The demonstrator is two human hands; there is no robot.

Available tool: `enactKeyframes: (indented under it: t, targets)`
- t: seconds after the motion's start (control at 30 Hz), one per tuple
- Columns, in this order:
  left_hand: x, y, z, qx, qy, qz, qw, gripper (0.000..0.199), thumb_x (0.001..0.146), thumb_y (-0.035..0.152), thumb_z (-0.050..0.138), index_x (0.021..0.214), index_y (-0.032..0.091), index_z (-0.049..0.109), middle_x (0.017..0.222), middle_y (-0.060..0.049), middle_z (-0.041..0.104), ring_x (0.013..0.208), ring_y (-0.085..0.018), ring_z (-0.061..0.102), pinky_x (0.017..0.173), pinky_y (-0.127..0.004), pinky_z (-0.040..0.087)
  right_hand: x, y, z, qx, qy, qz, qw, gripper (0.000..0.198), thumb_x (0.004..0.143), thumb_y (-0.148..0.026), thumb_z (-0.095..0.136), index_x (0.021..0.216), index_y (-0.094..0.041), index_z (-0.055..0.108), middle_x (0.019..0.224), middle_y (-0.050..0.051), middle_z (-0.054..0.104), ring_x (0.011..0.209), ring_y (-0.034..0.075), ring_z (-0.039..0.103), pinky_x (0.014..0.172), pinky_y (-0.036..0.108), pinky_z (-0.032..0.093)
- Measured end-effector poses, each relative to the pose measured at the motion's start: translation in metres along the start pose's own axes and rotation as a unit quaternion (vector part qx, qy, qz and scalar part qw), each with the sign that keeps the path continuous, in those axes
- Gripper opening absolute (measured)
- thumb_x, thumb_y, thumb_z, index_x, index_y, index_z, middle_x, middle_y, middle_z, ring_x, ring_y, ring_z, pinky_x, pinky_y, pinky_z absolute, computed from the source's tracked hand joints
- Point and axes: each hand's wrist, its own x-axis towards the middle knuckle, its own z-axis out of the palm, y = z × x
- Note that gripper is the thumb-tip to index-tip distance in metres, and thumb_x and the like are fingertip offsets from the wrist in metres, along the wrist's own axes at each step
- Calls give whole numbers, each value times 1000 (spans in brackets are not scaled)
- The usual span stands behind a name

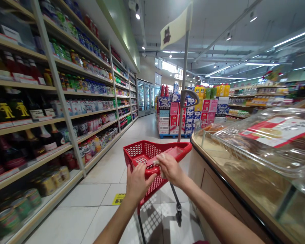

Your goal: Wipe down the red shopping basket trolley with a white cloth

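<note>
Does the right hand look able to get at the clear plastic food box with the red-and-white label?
Probably yes: the right hand holds a crumpled whitish wad at the red plastic cart, but nothing visible blocks the way to the box.

- Red cart (pixel 165 147): one leg (pixel 140 223) runs off the lower edge; handle (pixel 150 173) partly covered by the left hand (pixel 137 181).
- Whitish thing (pixel 162 157) at the cart's handle: partly hidden by the right hand (pixel 171 170), unidentifiable.
- Cans (pixel 33 198) left of the cart: labels blurred.
- Clear box (pixel 269 132) right of the cart: cut off by the edge.
</note>
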Motion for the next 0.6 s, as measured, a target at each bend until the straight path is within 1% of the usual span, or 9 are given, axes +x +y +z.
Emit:
enactKeyframes:
  t: [0.03, 0.07, 0.17, 0.23, 0.27, 0.37, 0.47, 0.53, 0.6]
  targets:
    - [0, 6, 1, -1, 2, 2, 1000, 36, 78, 47, 43, 96, 19, 55, 102, -8, 63, 100, -23, 53, 101, -52, 17, -1, -5, 3, 12, -9, -17, 1000, 33, 83, -18, 36, 114, -17, 51, 101, 8, 58, 94, 17, 52, 86, 34, 40]
    - [0, 12, 1, -2, 3, 5, 1000, 35, 78, 46, 42, 96, 19, 55, 101, -8, 63, 99, -23, 54, 101, -52, 16, -2, -6, 4, 14, -11, -14, 1000, 35, 83, -18, 37, 116, -17, 49, 102, 8, 58, 94, 17, 52, 86, 35, 40]
    - [-1, 20, 4, -15, -17, 40, 999, 38, 80, 43, 40, 105, 17, 53, 109, -10, 60, 106, -22, 50, 102, -51, 15, -7, 9, -2, -31, 30, 86, 995, 39, 79, -17, 40, 118, -16, 45, 105, 9, 58, 97, 20, 52, 87, 40, 39]
    - [-1, 15, 9, -18, -47, 55, 997, 45, 79, 42, 40, 115, 16, 47, 120, -11, 53, 114, -23, 43, 103, -50, 16, -10, 19, -9, -58, 56, 145, 986, 41, 77, -17, 40, 118, -15, 45, 108, 11, 57, 100, 22, 52, 88, 43, 39]
    - [-1, 11, 14, -14, -66, 49, 997, 49, 79, 43, 41, 119, 15, 44, 125, -12, 49, 118, -23, 40, 102, -50, 17, -13, 20, -11, -58, 57, 155, 985, 41, 77, -17, 40, 118, -16, 45, 108, 11, 57, 100, 22, 52, 87, 43, 40]
    - [-1, 1, 28, 11, -104, 9, 994, 60, 78, 48, 39, 126, 11, 35, 132, -15, 38, 123, -25, 33, 101, -51, 21, -21, 5, -15, -29, 38, 123, 991, 39, 79, -18, 38, 117, -18, 47, 108, 9, 58, 99, 19, 53, 85, 37, 44]
    - [-2, 7, 38, 31, -95, 2, 995, 60, 80, 48, 36, 125, 9, 36, 131, -16, 40, 123, -26, 34, 101, -52, 20, -29, -8, -19, -15, 13, 64, 998, 38, 78, -18, 40, 116, -19, 48, 110, 8, 58, 103, 19, 51, 88, 35, 42]
    - [-4, 14, 40, 38, -75, 7, 996, 57, 80, 47, 37, 123, 9, 40, 128, -16, 44, 120, -27, 37, 101, -53, 20, -32, -3, -27, -23, 26, 88, 995, 37, 77, -17, 40, 112, -19, 51, 106, 7, 60, 100, 19, 54, 87, 35, 42]
    - [-4, 18, 40, 32, -69, 31, 997, 53, 80, 45, 38, 122, 12, 42, 126, -14, 47, 118, -26, 39, 102, -52, 19, -34, 10, -36, -35, 63, 169, 983, 35, 76, -17, 37, 107, -19, 54, 99, 6, 63, 92, 19, 58, 81, 34, 46]
